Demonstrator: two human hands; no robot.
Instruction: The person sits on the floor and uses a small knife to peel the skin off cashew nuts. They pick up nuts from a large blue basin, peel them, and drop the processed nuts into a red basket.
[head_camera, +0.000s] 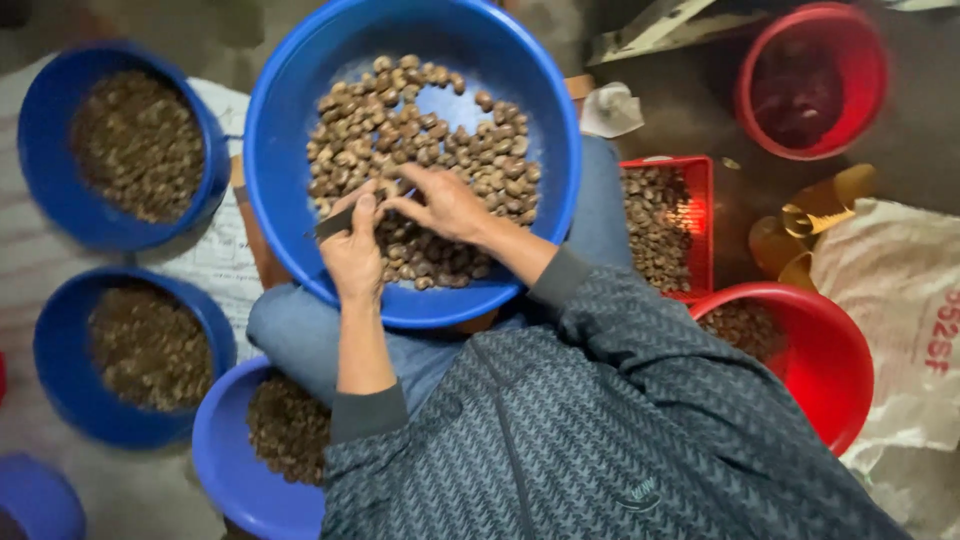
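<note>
Your left hand (352, 252) is closed around a small dark blade-like tool (334, 224); only its tip shows past your fingers, the rest is hidden in the grip. Your right hand (445, 203) is pinched shut at the fingertips, meeting the left thumb over the nuts (420, 130). Whatever the pinch holds is too small and blurred to make out.

Both hands sit inside the big blue basin (300, 80), which rests on your lap. The nuts cover its middle and near side; bare blue floor shows at the far side. Its top rim is cut off by the frame.

Left of you, on the floor: two blue bowls (40, 110) (60, 390) full of brownish bits, too blurred to say whether shells or kernels. A third blue bowl (225, 460) near your left knee is half hidden under your sleeve. A fourth blue rim (35, 500) is cut off at the bottom-left corner, contents not visible.

Right of you: a red crate (700, 230) of nuts, partly behind the basin and your arm. A red bowl (830, 370) is just beside it, its contents mostly hidden by your shoulder. Another red bowl (860, 70) sits further away, with a dark interior I can't make out. A white sack (900, 290) is cut off at the right edge.
</note>
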